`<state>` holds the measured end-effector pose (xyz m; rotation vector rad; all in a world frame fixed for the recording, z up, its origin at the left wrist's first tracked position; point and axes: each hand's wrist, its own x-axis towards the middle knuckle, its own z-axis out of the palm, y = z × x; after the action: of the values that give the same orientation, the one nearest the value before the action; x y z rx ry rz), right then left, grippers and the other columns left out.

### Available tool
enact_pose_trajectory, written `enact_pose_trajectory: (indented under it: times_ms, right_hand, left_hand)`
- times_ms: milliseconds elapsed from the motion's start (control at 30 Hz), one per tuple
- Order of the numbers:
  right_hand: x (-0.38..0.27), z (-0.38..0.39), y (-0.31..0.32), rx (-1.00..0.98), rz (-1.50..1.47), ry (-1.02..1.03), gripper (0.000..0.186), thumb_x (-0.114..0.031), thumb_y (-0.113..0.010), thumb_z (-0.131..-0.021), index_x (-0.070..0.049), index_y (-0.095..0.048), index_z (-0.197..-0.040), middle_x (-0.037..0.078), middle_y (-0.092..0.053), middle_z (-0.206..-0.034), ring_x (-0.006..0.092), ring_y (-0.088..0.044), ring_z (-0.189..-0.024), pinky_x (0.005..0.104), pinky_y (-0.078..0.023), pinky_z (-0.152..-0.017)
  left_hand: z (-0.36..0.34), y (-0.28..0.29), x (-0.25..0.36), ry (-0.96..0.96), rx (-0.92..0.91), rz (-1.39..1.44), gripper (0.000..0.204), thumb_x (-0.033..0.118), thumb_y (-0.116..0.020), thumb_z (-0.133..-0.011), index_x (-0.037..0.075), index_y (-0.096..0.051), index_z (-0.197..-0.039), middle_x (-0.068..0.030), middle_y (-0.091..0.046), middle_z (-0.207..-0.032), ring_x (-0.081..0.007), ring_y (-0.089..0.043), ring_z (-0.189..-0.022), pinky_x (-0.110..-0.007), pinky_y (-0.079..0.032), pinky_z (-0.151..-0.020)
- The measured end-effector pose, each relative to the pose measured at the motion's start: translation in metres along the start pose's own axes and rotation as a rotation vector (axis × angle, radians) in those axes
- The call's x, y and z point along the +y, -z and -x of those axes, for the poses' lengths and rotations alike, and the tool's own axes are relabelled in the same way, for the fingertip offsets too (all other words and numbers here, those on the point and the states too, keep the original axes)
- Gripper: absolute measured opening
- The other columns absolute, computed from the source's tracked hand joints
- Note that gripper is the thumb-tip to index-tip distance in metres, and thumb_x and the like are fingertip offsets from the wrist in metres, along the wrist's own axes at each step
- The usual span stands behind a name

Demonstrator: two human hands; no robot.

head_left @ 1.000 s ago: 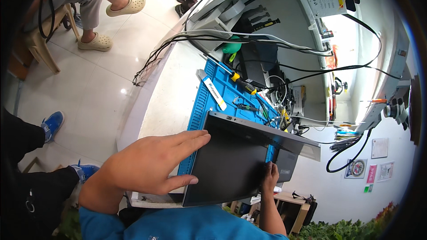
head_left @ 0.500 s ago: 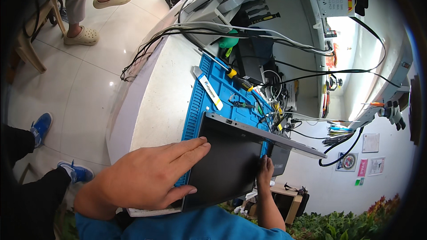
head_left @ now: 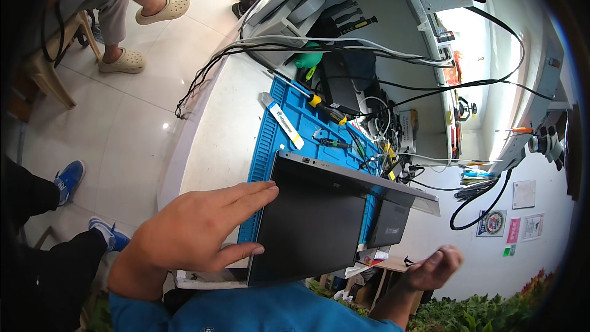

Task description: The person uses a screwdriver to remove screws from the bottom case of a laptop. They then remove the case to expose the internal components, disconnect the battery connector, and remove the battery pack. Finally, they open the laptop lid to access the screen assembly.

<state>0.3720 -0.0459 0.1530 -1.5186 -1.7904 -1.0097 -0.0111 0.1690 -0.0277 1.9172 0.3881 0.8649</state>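
Observation:
A laptop with a dark screen point(head_left: 310, 224) stands near me on the bench, its narrow grey side with ports point(head_left: 307, 161) facing away. My left hand point(head_left: 200, 230) is open, fingers stretched out, with fingertips and thumb against the screen's left edge. Off to the right of the laptop, my right hand point(head_left: 435, 268) is raised in the air, touching nothing I can see. Its fingers look bent but are smeared by motion. Beyond the laptop, a white and blue flat tool point(head_left: 283, 123) and a yellow and black screwdriver point(head_left: 326, 109) lie on a blue work mat point(head_left: 263, 160).
Black and white cables point(head_left: 344, 46) stretch across the bench's far side. A green bottle-like object point(head_left: 309, 56) and several tools stand there. A dark flat device point(head_left: 390, 221) lies right of the screen. At left, a person in beige clogs point(head_left: 163, 10) sits on a chair point(head_left: 52, 80).
My right hand has let go of the screen's right edge and moved right, away from the laptop. My left hand stays at the left edge. The whole view has shifted slightly.

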Motion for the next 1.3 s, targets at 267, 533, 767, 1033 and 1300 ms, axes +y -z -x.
enact_pose_trajectory:
  times_ms: [267, 533, 767, 1033, 1300]
  right_hand:
    - [-0.027, -0.071, -0.036, -0.351, 0.104, 0.153, 0.031, -0.010, -0.066, -0.109, 0.007, -0.073, -0.134, 0.023, -0.073, -0.123, 0.0395, -0.067, -0.118, 0.0521, -0.053, -0.104]
    - [-0.027, -0.057, -0.041, -0.316, -0.043, 0.100, 0.022, -0.014, -0.081, -0.099, 0.001, -0.069, -0.110, 0.015, -0.067, -0.102, 0.0343, -0.064, -0.096, 0.0492, -0.054, -0.089]
    - [-0.026, -0.044, -0.029, -0.356, -0.161, 0.134, 0.024, -0.018, -0.078, -0.096, -0.002, -0.061, -0.094, 0.011, -0.059, -0.090, 0.0301, -0.059, -0.087, 0.0491, -0.051, -0.087]
    - [-0.046, -0.045, -0.037, -0.386, -0.242, 0.168, 0.015, -0.008, -0.068, -0.078, -0.010, -0.054, -0.083, 0.003, -0.053, -0.072, 0.0215, -0.051, -0.065, 0.0426, -0.042, -0.069]
    - [-0.050, -0.035, -0.043, -0.352, -0.262, 0.104, 0.040, -0.025, -0.082, -0.088, -0.010, -0.047, -0.078, 0.002, -0.046, -0.071, 0.0196, -0.043, -0.067, 0.0403, -0.037, -0.069]
  left_hand:
    - [0.000, 0.000, -0.001, 0.018, 0.048, 0.028, 0.087, 0.023, -0.095, -0.083, -0.001, -0.058, -0.158, -0.0251, -0.068, -0.151, -0.0427, -0.072, -0.130, -0.044, -0.062, -0.105]
    - [-0.002, 0.000, 0.003, 0.090, 0.132, 0.111, 0.090, 0.020, -0.096, -0.081, -0.003, -0.056, -0.159, -0.0287, -0.067, -0.151, -0.0438, -0.070, -0.136, -0.044, -0.057, -0.114]
    - [-0.001, -0.002, 0.000, 0.079, 0.174, 0.127, 0.089, 0.018, -0.095, -0.082, -0.005, -0.056, -0.158, -0.0310, -0.066, -0.151, -0.0459, -0.068, -0.138, -0.046, -0.056, -0.116]
    - [-0.001, 0.000, 0.000, 0.075, 0.169, 0.135, 0.091, 0.017, -0.094, -0.080, -0.006, -0.055, -0.159, -0.0317, -0.066, -0.152, -0.0469, -0.068, -0.138, -0.047, -0.057, -0.114]
    - [-0.001, 0.000, -0.003, 0.035, 0.152, 0.093, 0.086, 0.024, -0.089, -0.092, -0.007, -0.050, -0.162, -0.0316, -0.066, -0.149, -0.0459, -0.070, -0.133, -0.045, -0.058, -0.109]
